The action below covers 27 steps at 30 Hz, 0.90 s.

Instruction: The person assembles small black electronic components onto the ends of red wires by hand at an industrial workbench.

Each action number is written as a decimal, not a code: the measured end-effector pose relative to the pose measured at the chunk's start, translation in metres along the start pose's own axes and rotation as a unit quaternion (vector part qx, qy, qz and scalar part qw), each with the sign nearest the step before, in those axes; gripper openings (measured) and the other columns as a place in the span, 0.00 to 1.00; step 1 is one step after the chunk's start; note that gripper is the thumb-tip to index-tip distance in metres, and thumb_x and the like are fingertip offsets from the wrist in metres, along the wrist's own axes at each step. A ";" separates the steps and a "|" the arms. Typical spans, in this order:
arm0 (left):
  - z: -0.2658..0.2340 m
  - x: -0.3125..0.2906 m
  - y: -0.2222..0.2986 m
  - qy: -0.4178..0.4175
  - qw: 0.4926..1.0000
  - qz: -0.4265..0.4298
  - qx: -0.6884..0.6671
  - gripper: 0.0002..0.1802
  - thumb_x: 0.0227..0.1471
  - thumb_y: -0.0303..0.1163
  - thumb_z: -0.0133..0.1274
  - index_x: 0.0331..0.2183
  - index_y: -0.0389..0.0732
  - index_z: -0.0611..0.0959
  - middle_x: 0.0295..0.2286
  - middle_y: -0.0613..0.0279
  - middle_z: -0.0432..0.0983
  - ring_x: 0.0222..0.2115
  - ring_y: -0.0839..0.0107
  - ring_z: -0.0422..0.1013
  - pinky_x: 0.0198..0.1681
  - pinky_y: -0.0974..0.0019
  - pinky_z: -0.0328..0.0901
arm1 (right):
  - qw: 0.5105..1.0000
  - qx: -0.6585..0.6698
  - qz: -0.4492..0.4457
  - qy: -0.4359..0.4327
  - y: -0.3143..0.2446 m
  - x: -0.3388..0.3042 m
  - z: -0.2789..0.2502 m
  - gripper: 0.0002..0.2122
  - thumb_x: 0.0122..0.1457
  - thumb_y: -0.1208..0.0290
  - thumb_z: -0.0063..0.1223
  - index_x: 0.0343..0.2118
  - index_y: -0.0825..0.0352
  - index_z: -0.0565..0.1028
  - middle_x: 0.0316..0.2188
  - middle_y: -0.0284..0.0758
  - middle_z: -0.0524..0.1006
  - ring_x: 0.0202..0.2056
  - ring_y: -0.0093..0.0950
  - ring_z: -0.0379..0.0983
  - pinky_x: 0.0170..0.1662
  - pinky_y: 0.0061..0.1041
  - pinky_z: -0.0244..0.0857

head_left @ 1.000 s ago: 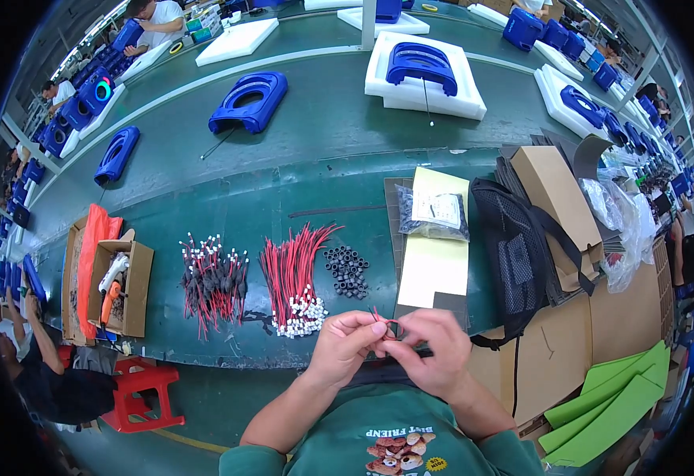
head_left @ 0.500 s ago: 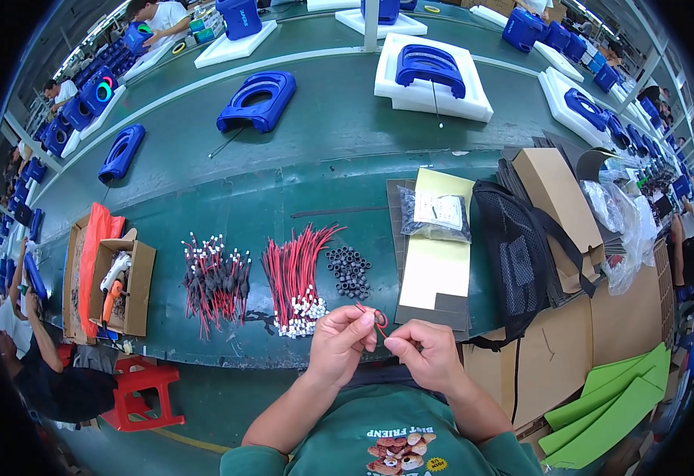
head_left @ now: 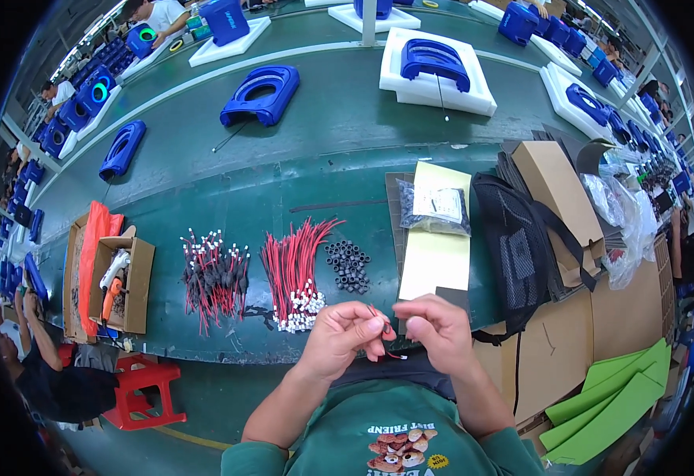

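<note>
My left hand (head_left: 337,339) is closed, thumb and fingers pinching a short red-and-black wire (head_left: 387,330). The wire curls out past the fingertips, and its white connector (head_left: 403,357) dangles below. Just right of it, my right hand (head_left: 442,337) is open, thumb and bent fingers apart, with nothing visible in it. Beyond my hands on the green bench lie a bundle of red-and-black wires (head_left: 293,266) with white connectors, a pile of small black rings (head_left: 348,266), and another wire bundle (head_left: 214,278) with dark lumps along it.
A cardboard box (head_left: 142,278) with a glue gun (head_left: 112,292) stands left. On the right are a bag of black parts (head_left: 434,208), a black mesh bag (head_left: 513,246) and cardboard. Blue housings (head_left: 260,95) sit on the belt beyond. A red stool (head_left: 142,393) stands lower left.
My right hand has let go of the wire and moved slightly right, its fingers spreading. My left hand still holds the wire, whose white connector now shows hanging below.
</note>
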State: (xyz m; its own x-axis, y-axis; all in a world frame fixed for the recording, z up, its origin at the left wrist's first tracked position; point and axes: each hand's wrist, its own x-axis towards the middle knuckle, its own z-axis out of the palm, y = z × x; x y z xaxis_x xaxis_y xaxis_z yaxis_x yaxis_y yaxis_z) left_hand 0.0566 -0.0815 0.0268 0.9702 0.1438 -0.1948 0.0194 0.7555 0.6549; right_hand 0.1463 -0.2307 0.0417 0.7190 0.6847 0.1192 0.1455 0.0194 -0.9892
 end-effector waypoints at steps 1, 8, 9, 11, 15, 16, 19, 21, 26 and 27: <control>0.001 -0.001 0.001 -0.013 0.999 -0.029 0.041 0.04 0.49 0.25 0.48 0.28 0.35 0.76 0.23 0.51 0.74 0.16 0.74 0.70 0.18 0.76 0.67 | 0.999 0.015 0.017 -0.027 -0.006 0.006 -0.001 0.06 0.50 0.78 0.51 0.32 0.72 0.74 0.27 0.34 0.72 0.23 0.17 0.67 0.25 0.14 0.60; 0.001 0.000 0.000 -0.012 0.999 -0.014 0.034 0.04 0.49 0.25 0.48 0.28 0.35 0.75 0.24 0.50 0.74 0.17 0.75 0.70 0.19 0.75 0.67 | 0.992 0.105 0.060 -0.021 -0.001 0.008 0.004 0.06 0.49 0.78 0.52 0.32 0.71 0.75 0.24 0.31 0.72 0.21 0.12 0.64 0.22 0.12 0.57; 0.001 0.001 -0.001 0.011 1.000 0.009 0.000 0.04 0.49 0.25 0.48 0.29 0.35 0.75 0.25 0.50 0.74 0.17 0.75 0.70 0.19 0.75 0.67 | 0.984 0.121 0.128 -0.003 -0.002 0.006 0.005 0.06 0.49 0.75 0.54 0.30 0.70 0.76 0.20 0.29 0.72 0.19 0.11 0.63 0.21 0.12 0.55; -0.002 0.004 -0.003 0.034 0.999 0.028 -0.022 0.05 0.51 0.26 0.46 0.30 0.36 0.76 0.26 0.50 0.75 0.16 0.76 0.69 0.18 0.75 0.66 | 0.991 0.052 0.114 -0.056 0.001 -0.002 0.001 0.05 0.50 0.75 0.54 0.28 0.70 0.76 0.18 0.28 0.71 0.18 0.10 0.61 0.20 0.12 0.54; 0.001 0.004 -0.009 0.020 0.999 0.036 -0.035 0.06 0.51 0.26 0.46 0.30 0.36 0.76 0.26 0.51 0.75 0.15 0.77 0.69 0.17 0.75 0.66 | 0.990 0.003 0.117 -0.081 0.008 -0.010 0.005 0.05 0.49 0.74 0.54 0.24 0.70 0.76 0.14 0.26 0.68 0.16 0.10 0.57 0.18 0.13 0.51; 0.000 0.004 -0.013 0.025 0.998 0.031 -0.045 0.06 0.51 0.27 0.46 0.31 0.36 0.76 0.26 0.52 0.75 0.16 0.77 0.69 0.17 0.76 0.66 | 0.990 0.024 0.120 -0.068 0.010 -0.010 0.006 0.05 0.49 0.74 0.54 0.24 0.71 0.75 0.14 0.26 0.68 0.16 0.10 0.56 0.18 0.14 0.50; 0.000 0.005 -0.018 0.029 0.998 0.028 -0.049 0.06 0.51 0.27 0.47 0.31 0.35 0.76 0.26 0.53 0.75 0.16 0.77 0.69 0.18 0.76 0.66 | 0.993 -0.010 0.107 -0.053 0.002 -0.008 0.006 0.05 0.49 0.74 0.54 0.24 0.71 0.75 0.14 0.26 0.69 0.16 0.11 0.58 0.18 0.14 0.51; 0.003 0.005 -0.018 0.028 0.998 0.030 -0.042 0.07 0.51 0.28 0.47 0.31 0.35 0.76 0.26 0.53 0.74 0.16 0.77 0.69 0.18 0.76 0.66 | 0.997 -0.024 0.073 -0.031 0.006 -0.007 0.007 0.04 0.49 0.74 0.54 0.24 0.70 0.76 0.15 0.27 0.70 0.16 0.11 0.59 0.18 0.14 0.52; 0.006 0.003 -0.012 0.030 0.998 0.036 -0.035 0.06 0.50 0.27 0.49 0.29 0.35 0.76 0.25 0.54 0.74 0.17 0.77 0.70 0.20 0.76 0.67 | 0.994 -0.109 -0.015 -0.017 0.002 -0.006 0.007 0.04 0.49 0.75 0.54 0.24 0.69 0.76 0.17 0.29 0.73 0.17 0.12 0.63 0.19 0.14 0.55; 0.005 0.002 -0.010 0.029 0.998 0.036 -0.034 0.06 0.50 0.27 0.49 0.29 0.35 0.76 0.25 0.54 0.74 0.17 0.77 0.70 0.20 0.76 0.67 | 0.999 -0.043 0.005 -0.020 0.003 -0.006 0.005 0.04 0.49 0.75 0.54 0.26 0.69 0.76 0.19 0.29 0.73 0.18 0.12 0.64 0.20 0.13 0.56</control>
State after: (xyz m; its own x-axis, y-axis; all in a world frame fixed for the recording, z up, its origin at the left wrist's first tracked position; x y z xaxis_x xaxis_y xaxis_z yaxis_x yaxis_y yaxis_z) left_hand 0.0598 -0.0917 0.0232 0.9530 0.2344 -0.1918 -0.0685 0.7837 0.6173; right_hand 0.1394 -0.2312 0.0376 0.6925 0.7138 0.1046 0.1986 -0.0492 -0.9788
